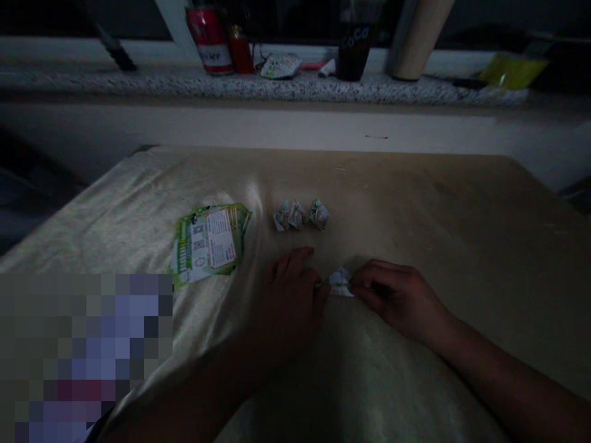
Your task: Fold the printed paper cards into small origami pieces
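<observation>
Between my hands, low over the cloth-covered table, is a small piece of folded printed paper (341, 283) with a peaked top. My left hand (295, 286) grips its left end between thumb and index finger, the other fingers reaching forward. On the right end, my right hand (397, 286) pinches the paper with curled fingers. Just beyond stand three small folded paper shapes: a left one (282, 215), a middle one (298, 215) touching it, and a right one (319, 213) slightly apart. A stack of green printed leaflets (210, 240) lies left of my hands.
A pale, wrinkled tablecloth (415, 203) covers the table. Along the granite windowsill (305, 89) behind it stand a red can (212, 43), a small orange-red bottle (241, 52), a crumpled packet (281, 66), a dark cup (354, 49), a tan cylinder (418, 40) and a yellow packet (512, 71).
</observation>
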`<action>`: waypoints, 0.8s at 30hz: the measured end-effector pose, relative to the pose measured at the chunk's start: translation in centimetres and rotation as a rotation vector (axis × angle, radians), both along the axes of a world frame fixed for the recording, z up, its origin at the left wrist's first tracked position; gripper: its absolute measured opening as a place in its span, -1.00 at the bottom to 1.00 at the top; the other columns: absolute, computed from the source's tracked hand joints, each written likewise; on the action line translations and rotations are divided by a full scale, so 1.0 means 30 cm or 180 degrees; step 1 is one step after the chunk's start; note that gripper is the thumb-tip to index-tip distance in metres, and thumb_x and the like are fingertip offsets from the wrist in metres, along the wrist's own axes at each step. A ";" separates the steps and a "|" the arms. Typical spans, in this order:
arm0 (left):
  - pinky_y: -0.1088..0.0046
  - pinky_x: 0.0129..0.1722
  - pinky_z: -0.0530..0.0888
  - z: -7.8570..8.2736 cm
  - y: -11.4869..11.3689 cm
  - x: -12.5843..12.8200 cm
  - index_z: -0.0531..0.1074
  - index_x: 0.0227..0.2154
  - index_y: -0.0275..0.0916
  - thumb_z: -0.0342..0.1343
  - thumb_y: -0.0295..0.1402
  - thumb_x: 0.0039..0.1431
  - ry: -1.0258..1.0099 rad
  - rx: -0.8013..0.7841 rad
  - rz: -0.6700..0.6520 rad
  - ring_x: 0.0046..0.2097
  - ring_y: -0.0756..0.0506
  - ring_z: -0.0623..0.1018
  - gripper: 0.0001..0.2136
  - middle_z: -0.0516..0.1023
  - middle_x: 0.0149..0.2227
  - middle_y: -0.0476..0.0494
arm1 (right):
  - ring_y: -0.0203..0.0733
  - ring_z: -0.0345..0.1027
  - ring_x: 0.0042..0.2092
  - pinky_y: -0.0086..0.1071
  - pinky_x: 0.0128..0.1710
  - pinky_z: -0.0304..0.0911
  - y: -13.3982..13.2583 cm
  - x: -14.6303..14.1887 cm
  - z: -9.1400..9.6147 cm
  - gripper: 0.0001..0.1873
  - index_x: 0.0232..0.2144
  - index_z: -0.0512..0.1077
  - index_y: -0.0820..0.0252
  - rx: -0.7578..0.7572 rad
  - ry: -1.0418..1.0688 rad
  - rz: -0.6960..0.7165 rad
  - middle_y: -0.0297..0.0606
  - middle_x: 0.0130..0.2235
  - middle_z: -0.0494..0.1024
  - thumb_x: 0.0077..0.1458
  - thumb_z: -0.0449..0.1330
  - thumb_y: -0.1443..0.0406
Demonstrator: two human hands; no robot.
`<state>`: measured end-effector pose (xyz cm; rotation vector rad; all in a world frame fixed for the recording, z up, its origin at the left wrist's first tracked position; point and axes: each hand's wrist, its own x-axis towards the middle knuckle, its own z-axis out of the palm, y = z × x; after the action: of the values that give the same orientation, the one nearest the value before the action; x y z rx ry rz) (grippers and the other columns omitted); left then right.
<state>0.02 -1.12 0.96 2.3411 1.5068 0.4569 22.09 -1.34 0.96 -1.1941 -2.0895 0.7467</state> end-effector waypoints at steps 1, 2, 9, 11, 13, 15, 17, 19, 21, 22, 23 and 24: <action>-0.10 0.20 0.28 -0.002 -0.001 0.001 0.53 -0.30 -0.25 0.06 -0.34 0.34 0.0004 0.0029 0.0011 0.25 -0.33 0.34 -0.82 0.36 0.25 -0.30 | -0.26 0.46 -0.30 -0.40 -0.28 0.31 0.001 -0.003 0.000 -0.89 -0.34 0.50 0.16 -0.0018 -0.0004 -0.0027 -0.29 -0.30 0.57 0.22 0.22 0.43; -0.10 0.20 0.28 -0.003 -0.001 0.003 0.53 -0.31 -0.24 0.05 -0.34 0.34 0.0014 0.0060 0.0025 0.25 -0.33 0.34 -0.82 0.36 0.25 -0.29 | -0.26 0.46 -0.30 -0.40 -0.28 0.31 0.001 -0.006 0.001 -0.88 -0.35 0.50 0.16 -0.0048 -0.0021 -0.0049 -0.29 -0.30 0.57 0.22 0.21 0.43; -0.10 0.17 0.31 0.000 -0.002 0.027 0.54 -0.30 -0.28 0.01 -0.36 0.36 0.0221 0.0211 0.0114 0.23 -0.34 0.37 -0.79 0.39 0.24 -0.33 | -0.24 0.45 -0.29 -0.38 -0.28 0.29 -0.006 -0.023 0.012 -0.82 -0.36 0.49 0.16 -0.0099 -0.0297 -0.0149 -0.30 -0.31 0.55 0.23 0.15 0.46; -0.10 0.17 0.32 0.000 -0.005 0.032 0.54 -0.29 -0.29 0.00 -0.36 0.37 0.0307 0.0276 0.0117 0.22 -0.36 0.37 -0.78 0.40 0.24 -0.35 | -0.22 0.45 -0.28 -0.36 -0.27 0.30 -0.009 -0.027 0.015 -0.81 -0.37 0.49 0.16 -0.0093 -0.0371 -0.0200 -0.30 -0.31 0.55 0.23 0.14 0.47; -0.10 0.16 0.32 -0.001 -0.007 0.035 0.54 -0.27 -0.30 -0.02 -0.36 0.38 0.0392 0.0335 0.0106 0.23 -0.36 0.37 -0.77 0.40 0.24 -0.37 | -0.22 0.43 -0.29 -0.35 -0.28 0.29 -0.012 -0.030 0.015 -0.81 -0.38 0.48 0.17 -0.0077 -0.0461 -0.0254 -0.30 -0.32 0.54 0.21 0.13 0.48; -0.10 0.17 0.32 -0.002 -0.008 0.039 0.54 -0.25 -0.31 -0.01 -0.34 0.38 0.0446 0.0376 0.0109 0.23 -0.36 0.37 -0.77 0.40 0.24 -0.37 | -0.22 0.42 -0.31 -0.35 -0.30 0.27 -0.013 -0.033 0.012 -0.81 -0.39 0.47 0.17 -0.0063 -0.0542 -0.0307 -0.30 -0.33 0.52 0.21 0.13 0.48; -0.10 0.17 0.33 -0.003 -0.008 0.043 0.54 -0.25 -0.31 0.02 -0.32 0.37 0.0490 0.0373 0.0144 0.22 -0.36 0.38 -0.78 0.41 0.23 -0.37 | -0.23 0.42 -0.32 -0.36 -0.31 0.26 -0.012 -0.036 0.008 -0.81 -0.39 0.46 0.16 -0.0045 -0.0571 -0.0359 -0.31 -0.33 0.52 0.20 0.13 0.48; -0.10 0.16 0.34 -0.003 -0.009 0.046 0.54 -0.26 -0.31 0.05 -0.31 0.35 0.0527 0.0377 0.0176 0.21 -0.37 0.39 -0.78 0.42 0.23 -0.37 | -0.24 0.42 -0.32 -0.37 -0.31 0.26 -0.010 -0.038 0.005 -0.81 -0.39 0.45 0.16 -0.0026 -0.0593 -0.0396 -0.32 -0.33 0.51 0.19 0.13 0.49; -0.10 0.15 0.35 -0.002 -0.009 0.047 0.54 -0.26 -0.30 0.05 -0.31 0.35 0.0547 0.0422 0.0169 0.20 -0.37 0.40 -0.79 0.43 0.22 -0.37 | -0.24 0.42 -0.33 -0.37 -0.32 0.25 -0.009 -0.041 0.004 -0.81 -0.40 0.44 0.16 -0.0017 -0.0642 -0.0409 -0.31 -0.32 0.51 0.18 0.12 0.49; -0.10 0.15 0.35 -0.002 -0.009 0.048 0.55 -0.26 -0.31 0.04 -0.31 0.36 0.0551 0.0443 0.0163 0.20 -0.37 0.41 -0.78 0.43 0.22 -0.37 | -0.24 0.42 -0.33 -0.37 -0.32 0.25 -0.009 -0.043 0.005 -0.81 -0.40 0.44 0.16 -0.0014 -0.0668 -0.0415 -0.31 -0.32 0.51 0.18 0.12 0.49; -0.10 0.15 0.35 -0.001 -0.009 0.048 0.55 -0.26 -0.31 0.04 -0.31 0.36 0.0560 0.0443 0.0158 0.20 -0.37 0.41 -0.78 0.43 0.22 -0.38 | -0.24 0.42 -0.33 -0.37 -0.32 0.25 -0.009 -0.044 0.006 -0.80 -0.40 0.45 0.16 -0.0008 -0.0693 -0.0421 -0.31 -0.32 0.51 0.18 0.11 0.49; -0.10 0.15 0.35 0.000 -0.008 0.048 0.55 -0.26 -0.32 0.03 -0.31 0.36 0.0573 0.0428 0.0157 0.21 -0.37 0.40 -0.77 0.43 0.22 -0.39 | -0.24 0.41 -0.34 -0.38 -0.32 0.25 -0.010 -0.045 0.007 -0.80 -0.40 0.45 0.16 0.0004 -0.0717 -0.0431 -0.31 -0.32 0.51 0.18 0.11 0.49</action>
<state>1.47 -1.37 0.95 2.5115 1.6651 0.3788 20.73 -1.64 1.18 -1.4607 -2.1600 0.5709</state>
